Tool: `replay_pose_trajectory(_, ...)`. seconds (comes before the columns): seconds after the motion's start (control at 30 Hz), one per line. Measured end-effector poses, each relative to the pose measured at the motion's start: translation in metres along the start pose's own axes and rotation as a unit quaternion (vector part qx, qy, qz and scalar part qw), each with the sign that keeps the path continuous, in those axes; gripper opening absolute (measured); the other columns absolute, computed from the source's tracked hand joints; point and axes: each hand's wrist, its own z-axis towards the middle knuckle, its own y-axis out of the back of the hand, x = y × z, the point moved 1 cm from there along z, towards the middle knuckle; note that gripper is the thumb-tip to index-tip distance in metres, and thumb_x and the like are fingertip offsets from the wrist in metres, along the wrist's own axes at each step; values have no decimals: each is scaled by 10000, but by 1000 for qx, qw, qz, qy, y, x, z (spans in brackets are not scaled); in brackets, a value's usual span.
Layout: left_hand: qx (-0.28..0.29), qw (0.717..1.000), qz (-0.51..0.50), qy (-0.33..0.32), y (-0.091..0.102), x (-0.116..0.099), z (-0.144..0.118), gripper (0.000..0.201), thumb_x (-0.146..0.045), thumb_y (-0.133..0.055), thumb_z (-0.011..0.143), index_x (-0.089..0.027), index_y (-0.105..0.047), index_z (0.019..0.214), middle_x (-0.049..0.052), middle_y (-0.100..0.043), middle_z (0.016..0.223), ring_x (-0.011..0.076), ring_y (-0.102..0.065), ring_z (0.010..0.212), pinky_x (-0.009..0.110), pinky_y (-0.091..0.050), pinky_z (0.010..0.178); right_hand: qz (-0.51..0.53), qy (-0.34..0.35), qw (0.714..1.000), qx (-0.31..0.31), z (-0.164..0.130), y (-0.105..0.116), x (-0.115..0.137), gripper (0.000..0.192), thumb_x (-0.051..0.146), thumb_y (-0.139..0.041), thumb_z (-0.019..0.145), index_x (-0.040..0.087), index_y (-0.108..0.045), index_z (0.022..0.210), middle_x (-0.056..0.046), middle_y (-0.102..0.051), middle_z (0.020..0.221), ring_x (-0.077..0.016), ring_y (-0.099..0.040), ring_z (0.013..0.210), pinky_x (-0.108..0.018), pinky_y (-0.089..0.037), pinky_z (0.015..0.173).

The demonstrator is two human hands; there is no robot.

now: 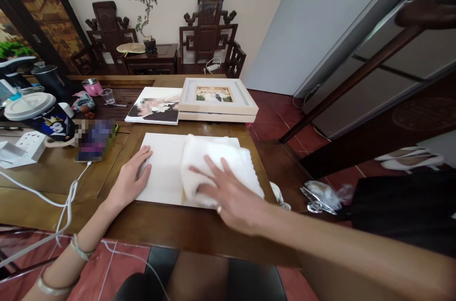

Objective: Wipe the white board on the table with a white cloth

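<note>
A flat white panel (164, 158) lies near the front edge of the wooden table. Its left edge is under my left hand (133, 175), whose fingers are stretched out and hold nothing. Over the panel's right half is a bunched white cloth (221, 158), fluffy, with a scalloped edge. My right hand (231, 194) presses down on this cloth and holds it, its fingers spread across the top and the thumb at the near fold. The cloth hides much of the panel beneath.
Behind the panel lie a photo print (156, 106) and stacked pale frames (217, 99). To the left are a charging phone (96, 142), its white cable (71, 192), a lidded cup (50, 116) and a white power strip (26, 146). A wooden chair (370, 120) stands right.
</note>
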Motion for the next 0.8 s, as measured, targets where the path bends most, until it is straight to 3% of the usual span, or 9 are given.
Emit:
replay_pose_trajectory(0.1, -1, 1000, 0, 6, -1, 0, 0, 435, -388, -467, 933, -138, -595, 1265, 136, -523, 1434, 259, -447, 1365, 463, -327, 1162, 58, 37, 997, 44, -18, -3, 33, 710, -4, -467, 585, 199, -586, 1255, -49, -185, 1613, -389, 103, 1445, -733, -31, 1110)
replay_pose_trajectory(0.2, 0, 1000, 1, 10, -2, 0, 1, 440, -382, -468, 931, -121, -599, 1260, 144, -522, 1432, 264, -450, 1363, 456, -323, 1165, 74, 61, 993, 61, -17, 0, 36, 681, 17, -480, 605, 216, -586, 1247, -36, -216, 1608, -380, 21, 1460, -705, -57, 1129)
replay_pose_trajectory(0.33, 5, 1000, 3, 10, -1, 0, 0, 443, -382, -471, 929, -122, -598, 1264, 140, -519, 1436, 273, -451, 1361, 461, -320, 1166, 31, 52, 998, 22, 15, 10, -6, 647, -4, -471, 655, 194, -546, 1266, -93, -289, 1583, -348, -26, 1471, -669, -76, 1142)
replay_pose_trajectory(0.43, 1, 1000, 2, 5, -1, 0, 0, 449, -379, -473, 931, -106, -597, 1265, 151, -524, 1429, 273, -455, 1357, 458, -324, 1164, 10, 24, 999, -19, 45, 18, -41, 580, 11, -450, 737, 140, -487, 1301, -178, -431, 1478, -324, -35, 1476, -656, -69, 1140)
replay_pose_trajectory(0.53, 0, 1000, 1, 4, 0, 0, 0, 452, -379, -475, 931, -101, -594, 1268, 156, -525, 1426, 274, -454, 1358, 458, -324, 1163, 21, -38, 998, -48, 63, 20, -54, 586, -8, -404, 752, 141, -451, 1317, -195, -428, 1470, -303, -52, 1478, -649, -65, 1139)
replay_pose_trajectory(0.63, 3, 1000, 1, 3, 0, 0, 0, 449, -383, -470, 935, -112, -593, 1270, 149, -522, 1431, 269, -449, 1362, 460, -324, 1163, 38, -63, 995, -63, 63, 13, -38, 625, -13, -392, 731, 177, -445, 1324, -156, -385, 1514, -307, -13, 1476, -666, -71, 1134)
replay_pose_trajectory(0.8, 1, 1000, 2, 2, -1, 1, 0, 456, -388, -464, 934, -114, -594, 1275, 148, -523, 1430, 263, -449, 1363, 453, -326, 1163, 66, -2, 998, -6, 27, -2, 21, 641, 30, -465, 685, 179, -517, 1307, -112, -261, 1592, -393, 42, 1456, -702, -51, 1123)
